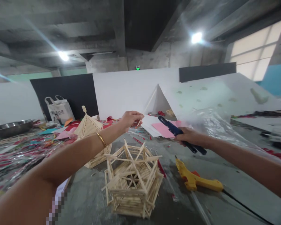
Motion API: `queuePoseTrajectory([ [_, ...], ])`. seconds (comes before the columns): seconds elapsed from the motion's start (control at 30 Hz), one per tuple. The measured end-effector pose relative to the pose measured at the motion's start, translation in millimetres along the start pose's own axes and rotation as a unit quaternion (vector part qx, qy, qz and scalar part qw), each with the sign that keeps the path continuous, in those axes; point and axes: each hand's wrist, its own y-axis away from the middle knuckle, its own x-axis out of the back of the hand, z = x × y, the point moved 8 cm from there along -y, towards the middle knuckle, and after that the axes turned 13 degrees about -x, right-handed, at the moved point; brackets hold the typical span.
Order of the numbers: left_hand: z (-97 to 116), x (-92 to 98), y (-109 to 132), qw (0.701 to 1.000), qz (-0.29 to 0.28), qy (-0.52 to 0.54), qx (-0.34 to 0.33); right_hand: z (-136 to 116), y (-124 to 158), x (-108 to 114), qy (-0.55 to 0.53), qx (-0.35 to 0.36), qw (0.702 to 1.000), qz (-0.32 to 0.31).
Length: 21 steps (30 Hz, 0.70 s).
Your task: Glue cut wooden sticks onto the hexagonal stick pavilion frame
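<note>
Left hand (131,120) pinches a thin stick (140,121); right hand (188,136) is wrapped round a dark blue tool (172,127); at ten o'clock, steel basin (11,128) and white bag (59,111), contents hidden.

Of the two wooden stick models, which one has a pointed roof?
The farther model, more to the left: its sticks slope together up to a peak. The nearer model has only open, crossing sticks on top.
</note>
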Motion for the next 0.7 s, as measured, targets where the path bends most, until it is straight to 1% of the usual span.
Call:
queuePoseTrajectory([
  [0.13, -3, -10.9, -5, 1.0, 0.001, -0.006, -0.006, -13, 27, -7, -0.13, -0.005, 0.99, -0.051],
  [0.23, -2, -21.3, -8, 1.0, -0.015, -0.016, -0.012, -19, 35, -10, -0.174, -0.035, 0.982, -0.058],
  [0.33, -4, -29.1, -11, 0.999, -0.027, -0.013, -0.016, -28, 38, -10, -0.176, -0.053, 0.982, -0.044],
  [0.4, -7, -30.8, -14, 0.999, -0.026, -0.019, -0.018, -36, 40, -9, -0.151, -0.056, 0.987, -0.02],
  [0.5, -13, -29.3, -17, 0.998, -0.018, -0.057, -0.025, -47, 44, -5, -0.101, -0.056, 0.993, 0.024],
  [0.6, -13, -27.5, -18, 0.993, -0.011, -0.099, -0.056, -53, 46, -7, -0.083, -0.062, 0.994, 0.027],
  [0.7, -11, -25.5, -17, 0.984, 0.0, -0.15, -0.097, -54, 44, -10, -0.067, -0.071, 0.995, 0.02],
])
